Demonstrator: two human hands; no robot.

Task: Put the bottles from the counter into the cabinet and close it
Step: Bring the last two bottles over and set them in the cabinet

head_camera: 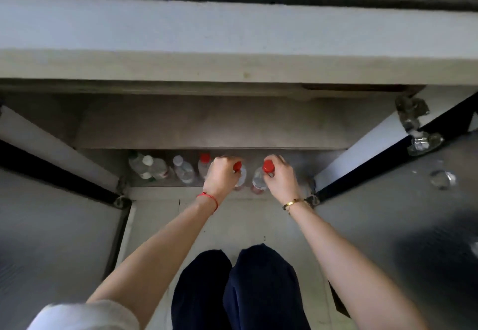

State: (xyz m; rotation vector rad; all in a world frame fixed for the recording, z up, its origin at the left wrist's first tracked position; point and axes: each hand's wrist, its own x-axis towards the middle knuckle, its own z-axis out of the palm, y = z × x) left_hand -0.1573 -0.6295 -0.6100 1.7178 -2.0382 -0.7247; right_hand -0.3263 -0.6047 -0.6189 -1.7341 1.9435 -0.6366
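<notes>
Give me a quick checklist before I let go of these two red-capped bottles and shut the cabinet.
1. Left hand grips its red-capped bottle: ok.
2. Right hand grips the other red-capped bottle: ok.
3. Both bottles resting on the cabinet floor: cannot tell.
4. Earlier bottles standing inside: ok.
5. Left door and right door closed: not ok, both open.
6. Counter free of bottles: cannot tell.

Open cabinet (212,122) under the counter (232,34), both doors (51,226) swinging wide at 9 and 3 o'clock. Left hand (222,174) is gripping a red-capped bottle (239,174) by its neck; right hand (280,177) is gripping another red-capped bottle (260,178) just beside it. Toward 9 o'clock, further bottles are standing on the cabinet floor: two white-capped (182,169), one red-capped (204,164).
</notes>
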